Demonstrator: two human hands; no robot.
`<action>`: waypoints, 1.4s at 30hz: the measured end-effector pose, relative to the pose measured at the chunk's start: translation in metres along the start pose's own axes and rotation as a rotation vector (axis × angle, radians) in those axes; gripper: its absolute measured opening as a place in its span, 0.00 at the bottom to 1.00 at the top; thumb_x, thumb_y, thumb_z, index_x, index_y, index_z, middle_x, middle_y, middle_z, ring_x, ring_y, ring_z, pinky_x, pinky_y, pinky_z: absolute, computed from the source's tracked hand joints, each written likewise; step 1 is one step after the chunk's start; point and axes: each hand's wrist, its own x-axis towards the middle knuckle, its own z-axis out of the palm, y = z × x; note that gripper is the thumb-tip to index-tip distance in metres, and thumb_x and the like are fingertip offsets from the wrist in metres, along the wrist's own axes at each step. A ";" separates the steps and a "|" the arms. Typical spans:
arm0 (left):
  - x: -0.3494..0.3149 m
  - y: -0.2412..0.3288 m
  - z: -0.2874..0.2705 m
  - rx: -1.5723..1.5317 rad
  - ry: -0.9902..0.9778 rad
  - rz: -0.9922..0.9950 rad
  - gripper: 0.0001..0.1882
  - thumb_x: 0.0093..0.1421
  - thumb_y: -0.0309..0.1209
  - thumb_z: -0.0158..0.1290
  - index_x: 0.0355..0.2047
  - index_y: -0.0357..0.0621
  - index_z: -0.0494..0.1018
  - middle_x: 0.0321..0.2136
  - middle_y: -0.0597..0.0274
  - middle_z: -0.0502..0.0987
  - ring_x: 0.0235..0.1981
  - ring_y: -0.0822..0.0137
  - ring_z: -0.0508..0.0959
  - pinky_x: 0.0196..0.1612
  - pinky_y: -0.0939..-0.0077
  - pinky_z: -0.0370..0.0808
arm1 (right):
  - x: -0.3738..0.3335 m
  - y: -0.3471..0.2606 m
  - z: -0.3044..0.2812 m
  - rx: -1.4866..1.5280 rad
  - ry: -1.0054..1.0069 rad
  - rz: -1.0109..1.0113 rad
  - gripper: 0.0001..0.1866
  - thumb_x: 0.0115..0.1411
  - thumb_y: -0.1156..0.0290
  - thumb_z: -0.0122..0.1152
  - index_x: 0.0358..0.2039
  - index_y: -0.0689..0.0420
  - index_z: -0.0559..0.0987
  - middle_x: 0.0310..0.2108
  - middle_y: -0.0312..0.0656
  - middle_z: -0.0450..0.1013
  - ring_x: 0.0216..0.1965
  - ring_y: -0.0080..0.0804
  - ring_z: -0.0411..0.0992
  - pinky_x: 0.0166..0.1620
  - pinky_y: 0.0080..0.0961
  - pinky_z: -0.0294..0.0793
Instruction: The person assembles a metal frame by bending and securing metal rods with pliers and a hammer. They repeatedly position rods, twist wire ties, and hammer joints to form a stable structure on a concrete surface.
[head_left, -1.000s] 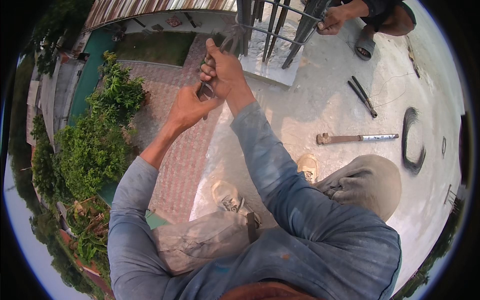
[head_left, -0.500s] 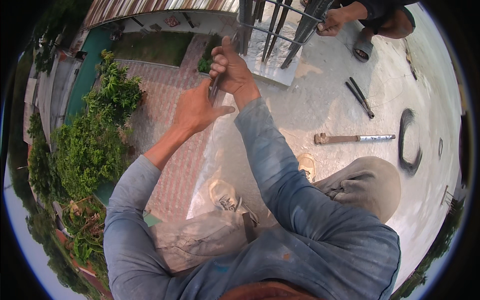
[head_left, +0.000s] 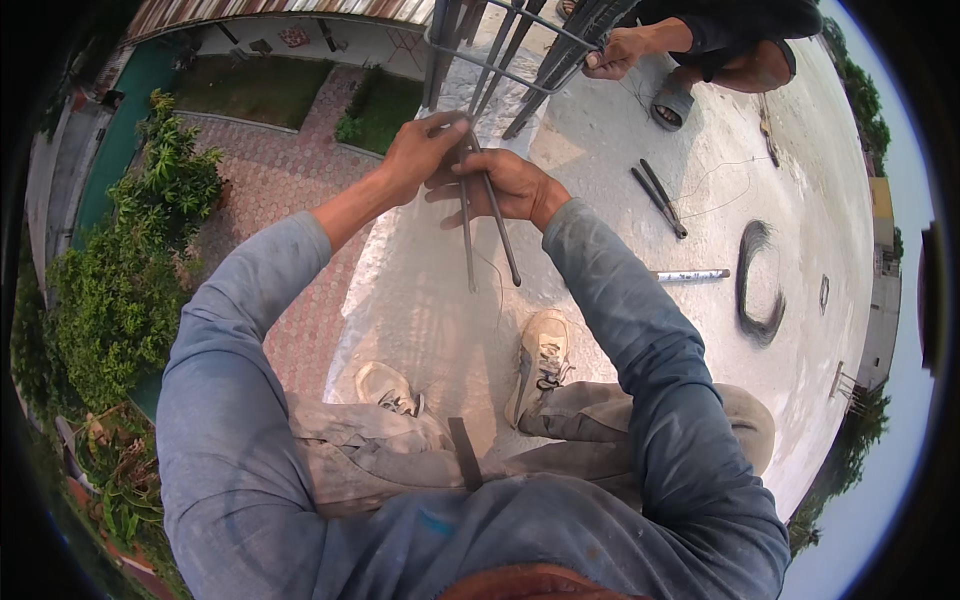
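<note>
Concrete slab (head_left: 445, 335), sunlit. Your right hand (head_left: 517, 186) holds slightly spread pliers (head_left: 504, 240) near steel bars (head_left: 570, 76); your left hand (head_left: 420, 158) at pliers' top, grip unclear. Hoop (head_left: 510, 77) already around bars; whether fastened, cannot tell.

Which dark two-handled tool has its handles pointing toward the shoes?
The held tool, at the right hand; the other tool lies on the concrete, handles pointing away.
</note>
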 end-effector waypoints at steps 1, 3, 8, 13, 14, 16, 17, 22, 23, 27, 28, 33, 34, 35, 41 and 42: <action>0.004 -0.007 0.016 -0.029 -0.043 -0.020 0.33 0.71 0.46 0.58 0.67 0.33 0.68 0.43 0.54 0.81 0.40 0.66 0.82 0.40 0.72 0.83 | -0.018 -0.011 -0.010 -0.093 0.036 0.111 0.26 0.68 0.73 0.46 0.66 0.66 0.65 0.58 0.55 0.70 0.61 0.52 0.72 0.57 0.72 0.76; 0.012 -0.018 0.051 -0.007 -0.146 -0.053 0.35 0.72 0.47 0.56 0.68 0.30 0.65 0.44 0.54 0.80 0.42 0.64 0.82 0.44 0.68 0.85 | -0.060 -0.021 -0.021 -0.226 0.240 0.198 0.27 0.68 0.75 0.42 0.68 0.66 0.61 0.58 0.56 0.70 0.60 0.52 0.73 0.58 0.72 0.75; 0.009 -0.029 0.118 -0.068 -0.351 -0.181 0.24 0.76 0.39 0.52 0.63 0.33 0.69 0.46 0.56 0.77 0.41 0.67 0.81 0.50 0.69 0.86 | -0.184 -0.017 -0.042 -0.145 0.590 0.228 0.32 0.66 0.80 0.40 0.70 0.73 0.52 0.60 0.66 0.67 0.62 0.54 0.71 0.55 0.65 0.79; 0.008 0.003 0.125 -0.197 -0.351 -0.238 0.18 0.76 0.38 0.52 0.55 0.35 0.73 0.46 0.60 0.76 0.42 0.69 0.80 0.51 0.69 0.86 | -0.257 0.009 -0.084 -0.836 0.999 0.409 0.24 0.72 0.64 0.54 0.57 0.74 0.67 0.49 0.65 0.75 0.52 0.62 0.77 0.50 0.53 0.79; 0.010 0.011 0.124 -0.260 -0.366 -0.215 0.17 0.75 0.38 0.52 0.53 0.36 0.73 0.45 0.60 0.76 0.43 0.69 0.80 0.52 0.69 0.86 | -0.255 0.017 -0.085 -1.337 1.072 0.425 0.29 0.73 0.59 0.57 0.59 0.75 0.66 0.49 0.67 0.75 0.51 0.65 0.76 0.51 0.53 0.79; 0.010 0.023 0.126 -0.400 -0.362 -0.142 0.16 0.75 0.38 0.52 0.52 0.38 0.74 0.44 0.61 0.76 0.43 0.69 0.80 0.53 0.69 0.86 | -0.238 0.032 -0.073 -1.139 0.928 -0.012 0.48 0.72 0.42 0.54 0.72 0.73 0.56 0.60 0.71 0.69 0.62 0.63 0.70 0.62 0.48 0.73; 0.011 0.028 0.131 -0.471 -0.348 -0.084 0.15 0.75 0.39 0.52 0.51 0.38 0.74 0.44 0.61 0.76 0.44 0.69 0.80 0.54 0.68 0.85 | -0.223 0.036 -0.063 -0.893 0.715 -0.160 0.48 0.73 0.38 0.49 0.74 0.70 0.55 0.64 0.66 0.68 0.64 0.57 0.71 0.65 0.45 0.72; 0.015 0.040 0.136 -0.469 -0.095 0.133 0.12 0.75 0.39 0.52 0.50 0.45 0.75 0.44 0.64 0.78 0.48 0.67 0.79 0.58 0.62 0.80 | -0.151 0.045 -0.013 0.459 0.204 -0.391 0.26 0.75 0.60 0.57 0.65 0.65 0.71 0.29 0.33 0.73 0.24 0.17 0.67 0.26 0.17 0.70; 0.014 0.041 0.129 -0.458 -0.040 0.098 0.14 0.74 0.40 0.54 0.53 0.47 0.75 0.47 0.63 0.79 0.50 0.65 0.79 0.59 0.61 0.77 | -0.149 0.041 -0.013 0.267 0.332 -0.487 0.23 0.75 0.61 0.57 0.60 0.65 0.75 0.26 0.29 0.68 0.22 0.14 0.61 0.24 0.16 0.62; 0.002 0.033 0.093 -0.282 -0.083 0.079 0.20 0.73 0.39 0.56 0.61 0.44 0.74 0.51 0.58 0.80 0.53 0.64 0.79 0.59 0.62 0.78 | -0.163 0.014 -0.033 -0.338 0.798 -0.694 0.17 0.74 0.64 0.57 0.52 0.64 0.84 0.20 0.22 0.61 0.22 0.12 0.54 0.24 0.17 0.53; 0.003 0.030 0.084 -0.231 0.005 0.094 0.20 0.74 0.37 0.55 0.61 0.43 0.74 0.51 0.58 0.80 0.52 0.64 0.79 0.59 0.62 0.78 | -0.168 0.006 -0.037 -0.438 0.846 -0.751 0.17 0.74 0.64 0.57 0.52 0.63 0.84 0.21 0.22 0.62 0.22 0.12 0.54 0.25 0.18 0.54; 0.030 0.015 0.066 -0.029 0.169 0.387 0.19 0.76 0.28 0.50 0.63 0.35 0.72 0.56 0.55 0.78 0.54 0.63 0.80 0.61 0.65 0.77 | -0.164 -0.043 -0.032 -0.738 0.888 -0.820 0.16 0.71 0.67 0.57 0.51 0.62 0.85 0.20 0.30 0.69 0.21 0.18 0.62 0.27 0.24 0.64; 0.033 0.011 0.067 0.002 0.180 0.437 0.19 0.76 0.27 0.49 0.64 0.35 0.71 0.58 0.55 0.78 0.56 0.63 0.79 0.62 0.65 0.77 | -0.155 -0.056 -0.032 -0.820 0.900 -0.825 0.16 0.70 0.67 0.57 0.50 0.62 0.86 0.20 0.33 0.72 0.21 0.21 0.65 0.28 0.26 0.67; 0.035 0.008 0.069 0.046 0.207 0.476 0.20 0.76 0.27 0.48 0.65 0.36 0.71 0.59 0.54 0.77 0.58 0.62 0.79 0.63 0.66 0.76 | -0.144 -0.068 -0.034 -0.899 0.894 -0.853 0.16 0.69 0.67 0.57 0.49 0.62 0.86 0.22 0.38 0.75 0.22 0.25 0.68 0.30 0.29 0.70; 0.035 0.003 0.099 0.300 0.283 0.732 0.24 0.76 0.23 0.41 0.71 0.39 0.65 0.71 0.54 0.67 0.71 0.58 0.66 0.73 0.63 0.62 | -0.099 -0.112 -0.057 -1.382 0.827 -0.925 0.15 0.64 0.69 0.57 0.42 0.63 0.87 0.31 0.54 0.82 0.31 0.47 0.80 0.41 0.41 0.79; 0.041 0.006 0.103 0.416 0.283 0.776 0.25 0.75 0.23 0.41 0.71 0.40 0.65 0.72 0.54 0.65 0.73 0.57 0.64 0.74 0.63 0.60 | -0.097 -0.119 -0.059 -1.422 0.791 -0.864 0.14 0.62 0.71 0.56 0.38 0.63 0.88 0.33 0.56 0.82 0.35 0.52 0.81 0.44 0.44 0.80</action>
